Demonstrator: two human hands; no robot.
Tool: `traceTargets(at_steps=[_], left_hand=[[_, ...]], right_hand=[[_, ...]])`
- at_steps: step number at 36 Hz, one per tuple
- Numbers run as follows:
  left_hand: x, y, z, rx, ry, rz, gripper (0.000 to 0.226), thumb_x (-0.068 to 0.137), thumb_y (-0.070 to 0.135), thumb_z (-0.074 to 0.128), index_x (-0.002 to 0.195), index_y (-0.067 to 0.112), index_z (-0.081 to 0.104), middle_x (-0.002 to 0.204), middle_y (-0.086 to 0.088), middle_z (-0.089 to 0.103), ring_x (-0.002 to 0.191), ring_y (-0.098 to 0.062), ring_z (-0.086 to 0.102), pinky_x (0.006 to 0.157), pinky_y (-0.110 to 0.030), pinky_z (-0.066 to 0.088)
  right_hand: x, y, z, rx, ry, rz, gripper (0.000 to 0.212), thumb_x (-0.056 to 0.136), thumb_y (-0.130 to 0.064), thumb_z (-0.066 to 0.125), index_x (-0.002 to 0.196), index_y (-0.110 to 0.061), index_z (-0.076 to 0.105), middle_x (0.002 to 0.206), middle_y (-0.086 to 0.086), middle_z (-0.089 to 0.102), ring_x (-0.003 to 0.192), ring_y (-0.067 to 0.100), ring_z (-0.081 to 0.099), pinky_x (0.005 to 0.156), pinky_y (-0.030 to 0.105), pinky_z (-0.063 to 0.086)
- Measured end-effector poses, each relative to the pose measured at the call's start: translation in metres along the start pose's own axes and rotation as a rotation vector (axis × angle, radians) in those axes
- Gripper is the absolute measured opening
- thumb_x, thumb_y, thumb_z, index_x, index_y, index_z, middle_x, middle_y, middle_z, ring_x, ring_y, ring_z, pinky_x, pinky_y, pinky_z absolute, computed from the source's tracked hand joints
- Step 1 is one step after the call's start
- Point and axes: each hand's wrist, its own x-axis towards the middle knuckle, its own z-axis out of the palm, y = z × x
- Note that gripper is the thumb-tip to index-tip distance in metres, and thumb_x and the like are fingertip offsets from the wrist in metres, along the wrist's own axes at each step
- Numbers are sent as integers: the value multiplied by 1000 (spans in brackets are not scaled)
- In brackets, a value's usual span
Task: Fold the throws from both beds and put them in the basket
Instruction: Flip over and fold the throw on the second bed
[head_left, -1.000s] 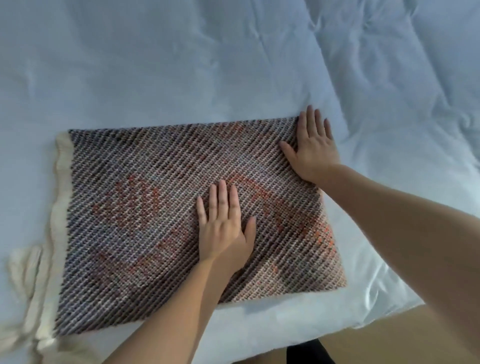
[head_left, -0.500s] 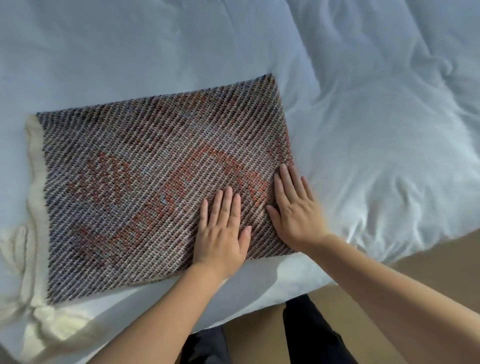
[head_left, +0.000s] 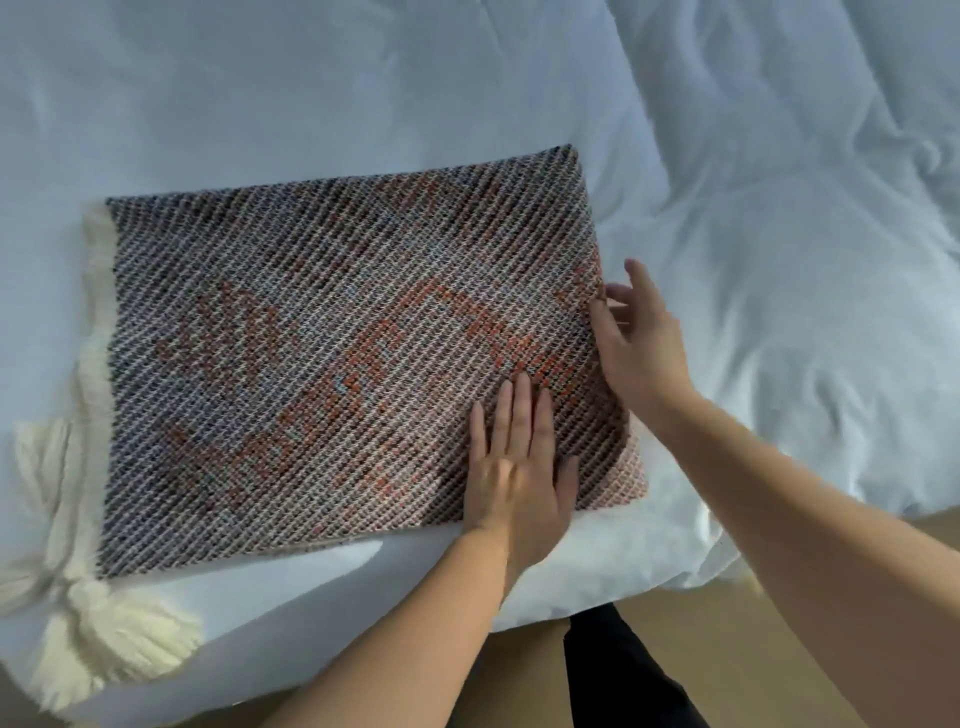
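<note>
A woven throw (head_left: 322, 358) in grey, black and orange lies folded into a flat rectangle on the white bed. Cream fringe and tassels (head_left: 98, 618) hang off its left side and near left corner. My left hand (head_left: 519, 467) lies flat, palm down, on the throw's near right part with fingers together. My right hand (head_left: 639, 338) is at the throw's right edge, fingers spread, fingertips touching the edge; whether it grips the cloth is unclear. No basket is in view.
The white duvet (head_left: 779, 260) is rumpled to the right of the throw. The bed's near edge (head_left: 597, 587) runs below the throw, with tan floor (head_left: 727, 649) beyond it. My dark trouser leg (head_left: 618, 675) shows at the bottom.
My right hand slid from the throw's far right corner down its right edge, then lifted off the cloth to the edge's middle. My left hand stayed pressed flat near the front.
</note>
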Motion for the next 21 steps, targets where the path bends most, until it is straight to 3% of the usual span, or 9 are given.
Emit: traceTargets(at_steps=[1,4,6,7,8,11,14,17,21], left_hand=[[3,5,0,-20,4,18,66,95,42,31,149,5,17,157,-16,11,146,-29,6,116,-53,10],[9,12,-2,-55,6,46,66,92,40,35,148,6,22,156,-15,20,145,-28,15,115,-54,17],[11,10,-5,-85,-7,41,67,92,41,34,149,8,18,157,-13,16,146,-26,11,116,-54,14],[11,9,-7,-119,-18,37,68,93,41,31,150,9,13,158,-12,10,146,-24,5,117,-52,9],[11,8,-11,-165,-29,28,69,94,43,29,150,10,8,159,-11,4,147,-23,0,118,-50,4],[6,13,-27,-301,-4,-53,74,92,48,30,150,10,6,159,-11,2,147,-22,-2,118,-48,3],[4,26,-51,-407,42,-153,85,89,55,37,150,9,-2,159,-11,1,147,-22,2,119,-45,8],[1,44,-76,-476,51,-267,102,85,60,45,147,8,-16,158,-9,-11,146,-20,-4,119,-40,7],[-2,60,-103,-566,164,-467,111,78,57,56,147,4,-12,158,-12,-3,145,-23,8,117,-33,15]], right_hand=[[20,-11,2,36,-9,52,57,94,-29,55,145,-17,33,113,-6,59,88,7,62,72,16,49],[70,-39,3,53,-99,133,55,89,-32,62,139,-17,44,99,-3,62,90,14,61,79,27,49],[90,-56,1,77,-179,172,21,85,-21,66,105,-17,62,82,-4,61,83,18,63,70,26,52],[95,-65,-2,84,-220,189,10,83,-15,67,91,-16,62,80,-2,62,79,19,64,67,26,54],[97,-74,-5,86,-259,197,10,82,-10,68,89,-14,61,81,1,63,78,19,66,68,28,57],[91,-103,-11,121,-315,155,28,79,-5,67,106,-8,59,93,8,66,76,19,68,66,32,60],[76,-134,-5,88,-356,80,26,79,-5,63,104,-8,56,91,8,64,72,19,67,55,29,58],[62,-167,6,27,-400,29,21,79,-7,58,100,-7,56,93,14,66,76,28,70,60,42,61],[43,-205,20,-22,-439,8,18,82,-9,54,98,-2,58,85,15,67,65,27,70,55,41,60]])
